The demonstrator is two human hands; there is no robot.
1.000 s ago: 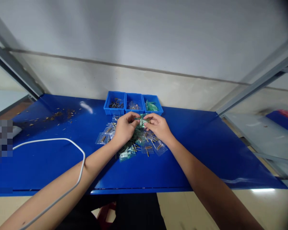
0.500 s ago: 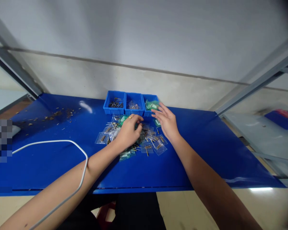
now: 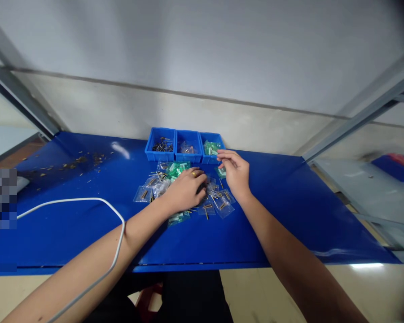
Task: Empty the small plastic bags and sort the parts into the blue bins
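1. Glossy blue tabletop (image 3: 279, 202) spreads under everything, backed by a pale wall (image 3: 202, 107).
2. Left hand (image 3: 187, 189) lies palm down over the low mixed heap, its fingers curled under; they are hidden, so I cannot tell whether they have hold of anything.
3. Right hand (image 3: 235, 172) hangs half open near the far right of the heap, fingers loosely bent, nothing visible between them.
4. Small green-tinted plastic packets with whitish pieces inside (image 3: 178, 168) lie in the heap beside the left hand, with another near the right fingers.
5. These packets look light and limp, probably slippery and apt to cling together; pinching a flat edge between thumb and forefinger should separate one best.
6. Clear plastic packets holding slim gold-coloured rods (image 3: 222, 205) lie around them; those contents look stiff and could poke the film.
7. Behind stand three blue plastic bins (image 3: 160, 156), side by side: dark slender pieces left, clear packets middle, green packets right.
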